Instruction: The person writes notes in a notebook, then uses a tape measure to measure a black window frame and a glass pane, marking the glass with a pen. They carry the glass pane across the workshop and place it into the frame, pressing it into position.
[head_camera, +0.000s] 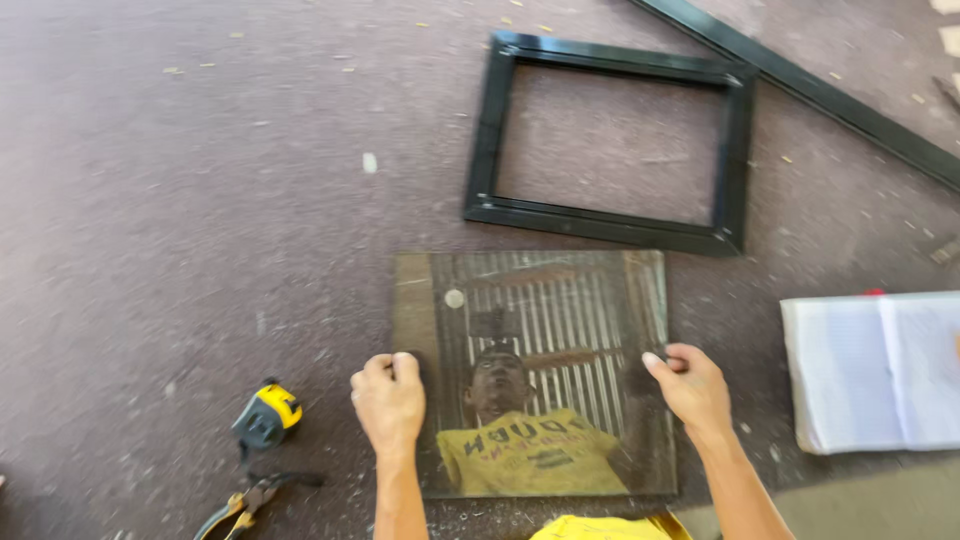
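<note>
a sheet of glass (545, 350) lies flat on the dark floor (180, 200), right in front of the person, its near edge close to the bottom of the view. it reflects a ribbed roof and the person leaning over it.

the left hand (390, 400) rests on the glass near its left edge, palm down. the fingers (385, 368) are curled, knuckles up and close together, with the tips tucked against the surface. whether they hook the edge or only press on it, i cannot tell.

the right hand (693, 385) sits at the right edge of the glass. its thumb (655, 365) points inward and lies on top of the sheet, while the other fingers bend down over the side, so the hand looks closed on the edge. the fingers are together, not spread.

beyond the glass, just past its far edge, a black frame (610, 140) lies flat on the floor. a long black strip (820, 95) runs at a slant past the frame's right corner.

to the right of the glass, apart from it, is an open book (875, 370) with pale pages. to the left, apart from the left hand, lie a yellow tape measure (268, 415) and, nearer the bottom, pliers (250, 500). small chips are scattered over the floor.
</note>
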